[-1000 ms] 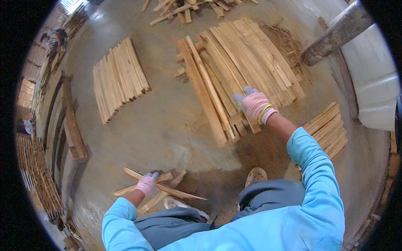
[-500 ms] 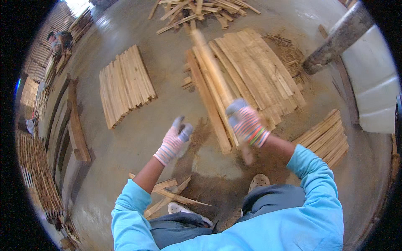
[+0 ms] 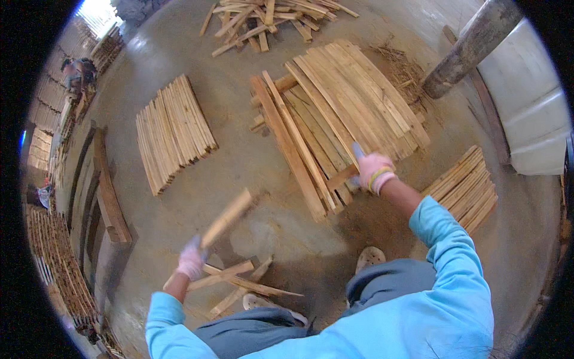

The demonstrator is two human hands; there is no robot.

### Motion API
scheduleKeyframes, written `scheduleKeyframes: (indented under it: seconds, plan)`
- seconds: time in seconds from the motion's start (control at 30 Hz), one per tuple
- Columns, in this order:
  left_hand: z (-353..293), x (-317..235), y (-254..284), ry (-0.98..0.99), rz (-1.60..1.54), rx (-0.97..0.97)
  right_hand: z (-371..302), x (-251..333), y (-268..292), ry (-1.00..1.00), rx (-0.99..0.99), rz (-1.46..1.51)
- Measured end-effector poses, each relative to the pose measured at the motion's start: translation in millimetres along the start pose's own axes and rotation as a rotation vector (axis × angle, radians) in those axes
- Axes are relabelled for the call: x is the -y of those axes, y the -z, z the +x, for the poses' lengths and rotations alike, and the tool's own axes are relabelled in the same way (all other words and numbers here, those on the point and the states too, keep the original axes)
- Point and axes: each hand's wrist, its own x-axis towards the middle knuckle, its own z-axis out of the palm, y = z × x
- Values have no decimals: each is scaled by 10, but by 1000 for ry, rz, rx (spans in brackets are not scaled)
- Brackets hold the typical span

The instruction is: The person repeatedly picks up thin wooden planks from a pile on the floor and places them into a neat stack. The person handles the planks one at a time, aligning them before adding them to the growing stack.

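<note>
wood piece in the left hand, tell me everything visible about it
The wood piece looks like a short, straight, narrow strip of bare, brownish wood, slightly blurred. Gripped by the gloved left hand, it slants forward and to the right, over the gray floor. Its near end is hard to make out.

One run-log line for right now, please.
Left gloved hand: gripping short wooden strip | Right gloved hand: at near end of plank stack, grip unclear | Nearby: crossed loose strips

Grey floor [image 3: 234,161] under left slat stack [image 3: 174,134], right slat stack [image 3: 465,190], crossed loose slats [image 3: 221,276] and jumbled wood heap [image 3: 270,12]
</note>
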Motion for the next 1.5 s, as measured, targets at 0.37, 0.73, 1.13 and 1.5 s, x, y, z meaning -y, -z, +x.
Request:
scheduleKeyframes:
  seconds: [0.37, 0.73, 1.13, 1.5]
  plan:
    - [76, -265, -111, 65, 420, 635, 40, -21, -202, 292, -224, 1008]
    - [646, -1658, 128, -461, -203, 106, -627, -942, -647, 114, -1048, 866]
    - [1268, -3280, -81, -254, -625, -156, -77, -2552, -1682, -722, -155, 376]
    - [1616, -3787, -112, -94, -860, -229, 35, -872, -374, -1, -430, 267]
